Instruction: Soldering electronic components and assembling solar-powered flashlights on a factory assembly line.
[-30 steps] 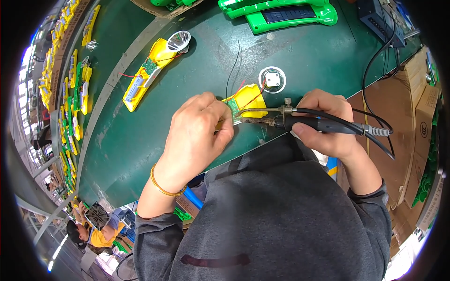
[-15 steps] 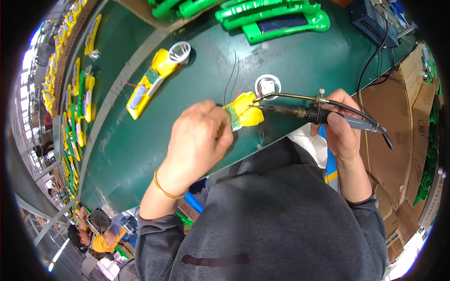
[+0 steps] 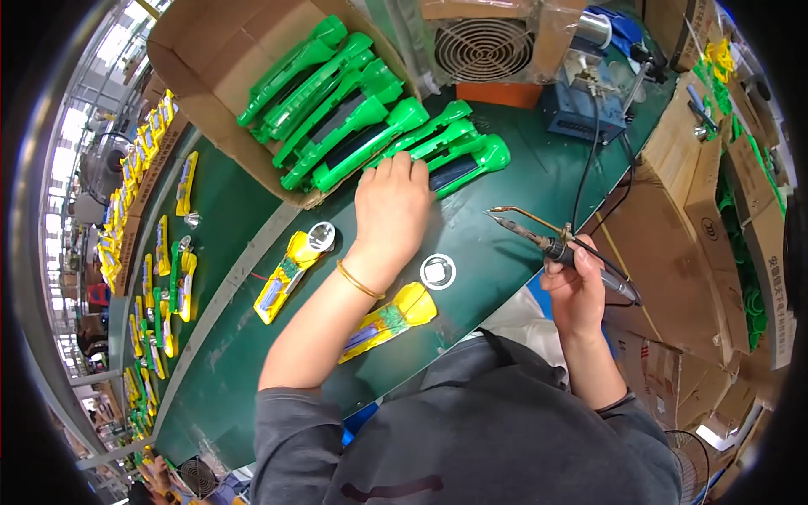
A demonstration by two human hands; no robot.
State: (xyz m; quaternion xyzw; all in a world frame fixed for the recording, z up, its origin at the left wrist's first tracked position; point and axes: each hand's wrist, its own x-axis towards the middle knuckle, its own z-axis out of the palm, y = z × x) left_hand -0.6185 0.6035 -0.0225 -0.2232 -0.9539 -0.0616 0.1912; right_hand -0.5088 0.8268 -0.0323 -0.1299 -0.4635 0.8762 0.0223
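Observation:
My left hand (image 3: 393, 206) reaches over the near end of a row of green plastic casings (image 3: 463, 160), its fingers bent down onto one of them; the fingertips are hidden. My right hand (image 3: 576, 286) is closed round a soldering iron (image 3: 551, 247), which has a thin brass guide tube (image 3: 530, 216) clamped alongside. The iron's tip points left, above the table and apart from any part. Below my left forearm lies a yellow casing half (image 3: 408, 309) with a green circuit board and a blue-violet battery. Beside it rests a white ring-shaped lamp part (image 3: 438, 272).
Another yellow casing half (image 3: 282, 282) with a clear round lens lies left of my forearm. A cardboard box (image 3: 210, 109) of green casings stands far left. At the back are a fan grille (image 3: 484, 49) and blue soldering station (image 3: 581, 109), its cable running along the right table edge.
My left hand has left the yellow casing half and moved up to the green casings. The soldering iron has drawn away from the yellow half. The view has shifted, showing more of the box.

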